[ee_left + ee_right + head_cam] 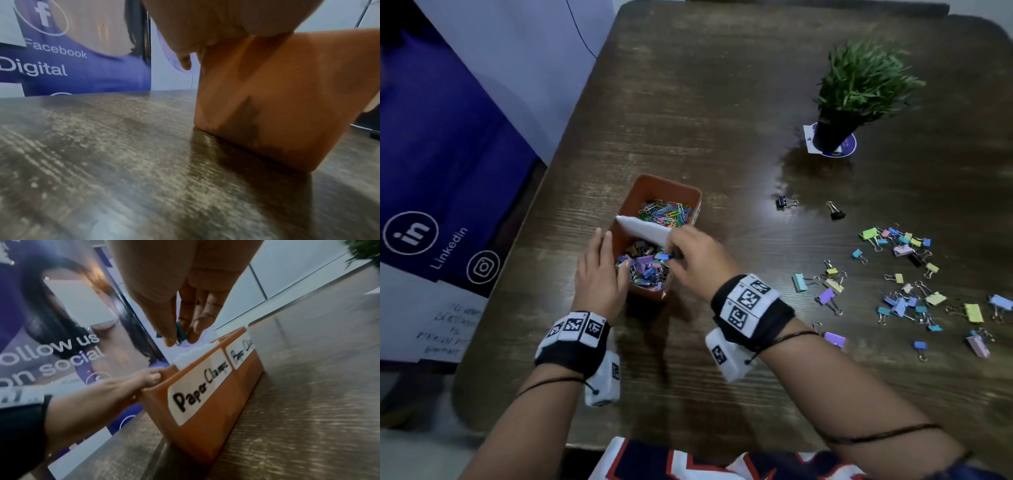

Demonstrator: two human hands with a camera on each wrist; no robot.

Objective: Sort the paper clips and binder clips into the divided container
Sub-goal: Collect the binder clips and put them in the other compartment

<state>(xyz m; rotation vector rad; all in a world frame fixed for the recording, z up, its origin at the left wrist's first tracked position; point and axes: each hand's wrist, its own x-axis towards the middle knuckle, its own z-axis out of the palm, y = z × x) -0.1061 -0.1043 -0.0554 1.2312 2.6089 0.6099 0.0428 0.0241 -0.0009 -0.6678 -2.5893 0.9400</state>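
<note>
An orange divided container (646, 186) stands mid-table, split by a white divider (643, 231). Coloured paper clips (666, 211) fill its far half and binder clips (642, 269) its near half. My right hand (688, 260) hovers over the near half and pinches a small blue binder clip (663, 256), which shows teal between thumb and fingertips as the binder clip (181, 333) in the right wrist view. My left hand (599, 274) holds the container's left wall (267, 97), thumb over the rim. Several loose pastel binder clips (907, 291) lie scattered on the right.
A potted green plant (859, 92) stands at the back right on a coaster. Two black binder clips (786, 202) lie between it and the container. A purple banner (448, 154) hangs left of the dark wooden table (722, 102). Labels (197, 386) mark the container's side.
</note>
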